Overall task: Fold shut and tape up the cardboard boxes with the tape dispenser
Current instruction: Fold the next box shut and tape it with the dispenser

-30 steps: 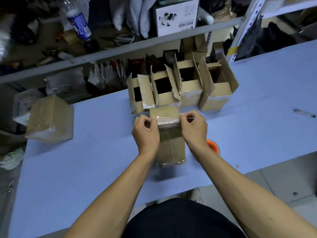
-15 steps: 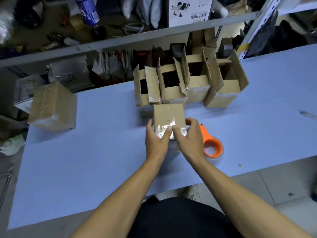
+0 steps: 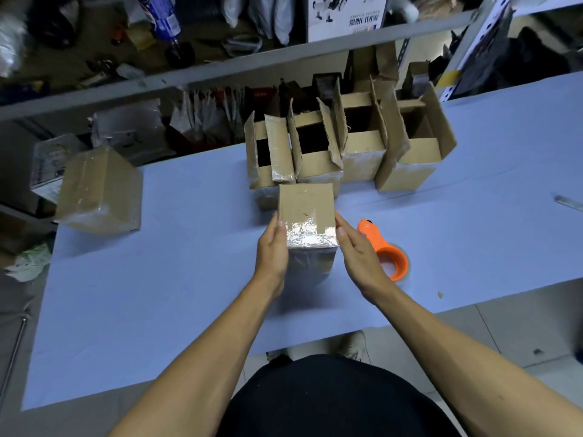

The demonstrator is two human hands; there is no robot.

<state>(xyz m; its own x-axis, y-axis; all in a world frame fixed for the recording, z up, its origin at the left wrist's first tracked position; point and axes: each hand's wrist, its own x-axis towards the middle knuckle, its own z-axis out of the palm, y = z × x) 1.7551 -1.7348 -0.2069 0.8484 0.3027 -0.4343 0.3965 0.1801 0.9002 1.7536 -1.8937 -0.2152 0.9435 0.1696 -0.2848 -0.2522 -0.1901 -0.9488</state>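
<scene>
A small closed cardboard box [image 3: 305, 207] stands in the middle of the blue table [image 3: 157, 279], with shiny clear tape over its near top edge. My left hand [image 3: 272, 247] presses flat against the box's left side, and my right hand [image 3: 353, 247] lies flat against its right side, fingers straight. The orange tape dispenser [image 3: 383, 247] lies on the table just right of my right hand, untouched. Behind the box stands a row of several open cardboard boxes [image 3: 347, 143] with their flaps up.
A taped-up box [image 3: 99, 190] sits at the table's far left edge. A small metal object [image 3: 568, 203] lies at the far right. Cluttered metal shelves [image 3: 220, 67] run behind the table. The near edge of the table is by my body.
My hands slid from pressing the tape on the box's top down to its two sides. The box now stands upright between my palms, and the dispenser shows fully beside my right hand.
</scene>
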